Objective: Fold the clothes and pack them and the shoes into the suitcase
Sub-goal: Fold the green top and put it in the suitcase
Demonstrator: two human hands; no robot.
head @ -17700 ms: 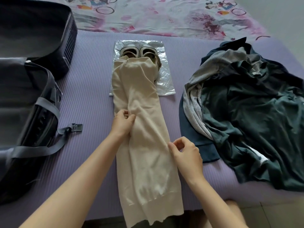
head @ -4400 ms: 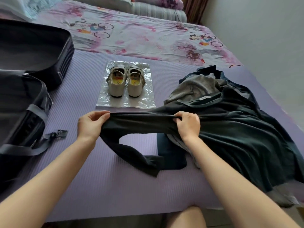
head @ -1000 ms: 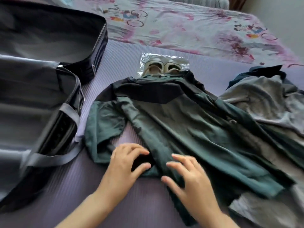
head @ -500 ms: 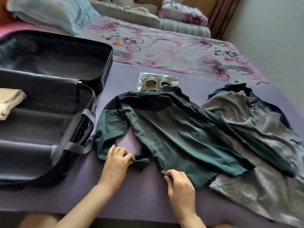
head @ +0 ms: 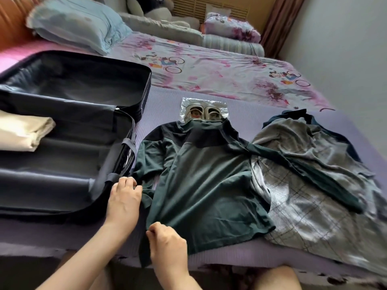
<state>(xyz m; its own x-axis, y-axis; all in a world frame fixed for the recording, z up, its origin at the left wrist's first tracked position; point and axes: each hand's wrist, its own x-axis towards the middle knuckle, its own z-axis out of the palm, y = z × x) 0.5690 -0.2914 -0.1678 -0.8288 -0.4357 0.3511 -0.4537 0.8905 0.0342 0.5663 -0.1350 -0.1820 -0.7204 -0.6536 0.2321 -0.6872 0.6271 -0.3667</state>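
A dark green long-sleeved shirt [head: 201, 185] lies spread on the purple mat, collar away from me. My left hand [head: 124, 197] grips the cloth of its left sleeve at the shirt's side edge. My right hand [head: 167, 245] pinches the shirt's bottom hem near its left corner. The open black suitcase [head: 69, 164] lies on the left, with a folded cream garment [head: 23, 132] inside. A pair of white shoes [head: 204, 113] on clear plastic sits beyond the collar, partly covered by it. A grey checked garment [head: 310, 185] lies rumpled at the right, under the shirt's right sleeve.
The purple mat [head: 247, 116] covers the near part of a bed with a floral sheet [head: 219, 70]. Pillows [head: 77, 24] and rolled bedding lie at the far end. A wall stands to the right. The mat's front edge is just below my hands.
Since half a second ago, both hands have shifted left along the shirt's bottom and side edge. The hem now lies drawn down toward the mat's front edge.
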